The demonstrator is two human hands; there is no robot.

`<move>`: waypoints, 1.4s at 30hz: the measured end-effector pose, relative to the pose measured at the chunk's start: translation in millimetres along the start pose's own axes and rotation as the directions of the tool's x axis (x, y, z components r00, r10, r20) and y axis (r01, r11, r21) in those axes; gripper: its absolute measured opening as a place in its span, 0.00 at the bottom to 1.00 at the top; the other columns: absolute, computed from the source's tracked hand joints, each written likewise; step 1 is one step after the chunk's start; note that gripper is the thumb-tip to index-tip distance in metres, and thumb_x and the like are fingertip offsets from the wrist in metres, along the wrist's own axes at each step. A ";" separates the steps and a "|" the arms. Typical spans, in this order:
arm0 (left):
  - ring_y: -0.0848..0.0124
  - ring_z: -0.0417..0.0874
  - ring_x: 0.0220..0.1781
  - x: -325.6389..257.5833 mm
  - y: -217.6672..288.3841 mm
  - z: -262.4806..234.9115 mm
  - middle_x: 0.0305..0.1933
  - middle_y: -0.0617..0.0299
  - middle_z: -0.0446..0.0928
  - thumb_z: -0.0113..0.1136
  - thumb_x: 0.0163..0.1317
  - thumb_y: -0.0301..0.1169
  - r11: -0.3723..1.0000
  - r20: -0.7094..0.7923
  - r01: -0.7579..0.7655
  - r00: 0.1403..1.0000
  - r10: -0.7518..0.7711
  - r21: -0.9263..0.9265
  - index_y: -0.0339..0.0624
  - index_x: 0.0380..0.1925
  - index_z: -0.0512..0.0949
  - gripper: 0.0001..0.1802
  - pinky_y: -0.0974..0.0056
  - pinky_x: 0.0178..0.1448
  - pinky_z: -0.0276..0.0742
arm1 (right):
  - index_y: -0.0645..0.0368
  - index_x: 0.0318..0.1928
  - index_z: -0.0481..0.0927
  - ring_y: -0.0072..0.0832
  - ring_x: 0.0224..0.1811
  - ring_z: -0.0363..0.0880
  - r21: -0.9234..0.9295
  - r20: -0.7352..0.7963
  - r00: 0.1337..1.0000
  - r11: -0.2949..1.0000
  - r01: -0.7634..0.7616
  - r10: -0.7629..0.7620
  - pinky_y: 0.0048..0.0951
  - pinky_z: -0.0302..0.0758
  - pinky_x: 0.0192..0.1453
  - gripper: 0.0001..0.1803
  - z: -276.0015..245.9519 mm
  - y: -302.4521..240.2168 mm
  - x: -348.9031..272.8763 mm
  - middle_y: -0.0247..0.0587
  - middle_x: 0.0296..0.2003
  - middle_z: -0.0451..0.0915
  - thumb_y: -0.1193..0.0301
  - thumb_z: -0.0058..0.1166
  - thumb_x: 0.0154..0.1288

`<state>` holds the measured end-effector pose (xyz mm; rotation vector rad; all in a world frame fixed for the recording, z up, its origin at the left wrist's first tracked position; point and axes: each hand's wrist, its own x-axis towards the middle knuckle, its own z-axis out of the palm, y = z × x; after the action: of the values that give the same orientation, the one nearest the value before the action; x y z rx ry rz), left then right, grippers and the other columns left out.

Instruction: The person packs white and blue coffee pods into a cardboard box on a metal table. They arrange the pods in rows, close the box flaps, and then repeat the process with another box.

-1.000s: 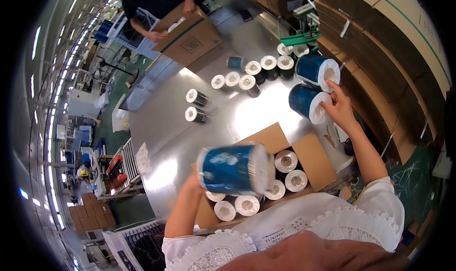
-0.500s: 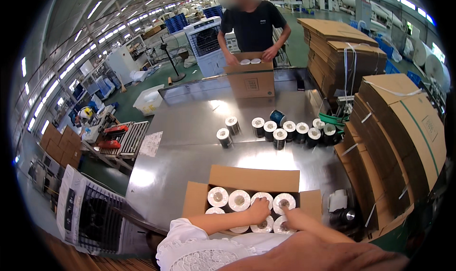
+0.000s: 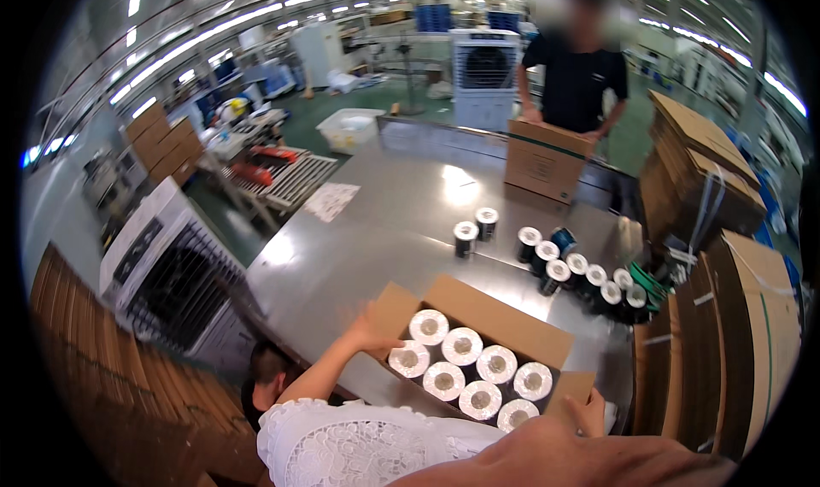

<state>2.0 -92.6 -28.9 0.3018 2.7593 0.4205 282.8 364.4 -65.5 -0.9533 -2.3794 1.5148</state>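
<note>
An open cardboard box (image 3: 504,321) stands at the table's near edge, packed with two rows of upright rolls (image 3: 462,347) with white ends. My left hand (image 3: 374,333) is at the box's left end, thumb by the rim and fingers against the left flap, slightly blurred. At the opposite end, my right hand (image 3: 588,413) has its fingers around the right flap; the forearm hides part of it. Both hands hold the box between them, and no roll is in either hand.
Loose dark rolls with white ends (image 3: 557,271) stand beyond the box, beside a green tape dispenser (image 3: 651,289). Across the metal table (image 3: 376,231), a co-worker holds another cardboard box (image 3: 547,164). Flattened cartons (image 3: 743,333) are stacked at the right; an air cooler (image 3: 184,273) stands left.
Both hands have gone from the roll tops to the box's two ends. My view has swung left, and the box appears turned. The co-worker's box no longer shows its rolls.
</note>
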 end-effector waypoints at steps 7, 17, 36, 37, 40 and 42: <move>0.47 0.77 0.53 -65.1 60.2 -0.5 0.54 0.45 0.76 0.64 0.54 0.54 0.920 0.320 -0.389 0.866 0.385 -0.053 0.42 0.59 0.69 0.39 0.50 0.57 0.73 | 0.62 0.31 0.78 0.26 0.20 0.77 -0.345 0.327 0.883 0.828 0.443 -0.336 0.26 0.74 0.27 0.18 109.1 -34.4 24.3 0.39 0.20 0.79 0.58 0.63 0.59; 0.55 0.77 0.47 42.8 118.2 97.1 0.42 0.53 0.79 0.58 0.59 0.33 0.636 -0.387 -0.772 0.584 0.713 0.007 0.37 0.26 0.77 0.10 0.54 0.47 0.74 | 0.65 0.57 0.67 0.37 0.49 0.78 -0.132 -0.173 0.947 0.959 0.250 -0.271 0.33 0.76 0.50 0.30 89.0 1.5 -2.9 0.51 0.49 0.76 0.63 0.62 0.60; 0.49 0.68 0.61 -72.4 145.8 114.6 0.55 0.45 0.71 0.62 0.55 0.45 0.675 -0.430 -0.738 0.617 0.659 -0.023 0.35 0.49 0.73 0.28 0.49 0.65 0.63 | 0.61 0.66 0.55 0.34 0.61 0.68 0.374 0.127 0.990 0.922 -0.102 0.058 0.34 0.69 0.62 0.36 149.6 -13.2 -41.0 0.47 0.61 0.66 0.60 0.57 0.66; 0.48 0.65 0.66 -83.5 147.1 123.1 0.61 0.43 0.68 0.61 0.56 0.47 0.663 -0.410 -0.748 0.593 0.693 0.038 0.34 0.54 0.71 0.32 0.46 0.69 0.59 | 0.60 0.68 0.52 0.33 0.64 0.65 0.508 0.280 0.951 0.821 -0.261 0.129 0.36 0.67 0.64 0.36 160.7 -0.2 -37.8 0.46 0.63 0.62 0.56 0.50 0.69; 0.47 0.50 0.75 -98.0 144.3 117.7 0.71 0.43 0.55 0.60 0.55 0.53 0.823 -0.291 -0.569 0.788 0.543 -0.004 0.35 0.63 0.63 0.43 0.39 0.74 0.41 | 0.46 0.70 0.53 0.31 0.66 0.62 0.495 0.661 0.742 0.679 -0.543 0.112 0.42 0.66 0.64 0.36 181.9 -29.5 -40.3 0.31 0.67 0.59 0.40 0.35 0.71; 0.48 0.50 0.75 -80.7 114.2 105.6 0.71 0.43 0.55 0.61 0.54 0.52 0.864 -0.238 -0.500 0.834 0.498 0.056 0.36 0.64 0.62 0.44 0.37 0.74 0.39 | 0.53 0.72 0.52 0.31 0.67 0.63 0.441 0.708 0.706 0.782 -0.440 -0.002 0.42 0.68 0.64 0.36 185.9 -57.8 -38.9 0.38 0.70 0.56 0.45 0.36 0.73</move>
<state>131.6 20.0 -63.9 1.0511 2.8878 0.6342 204.2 184.7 -96.1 -0.6059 -1.8891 2.8953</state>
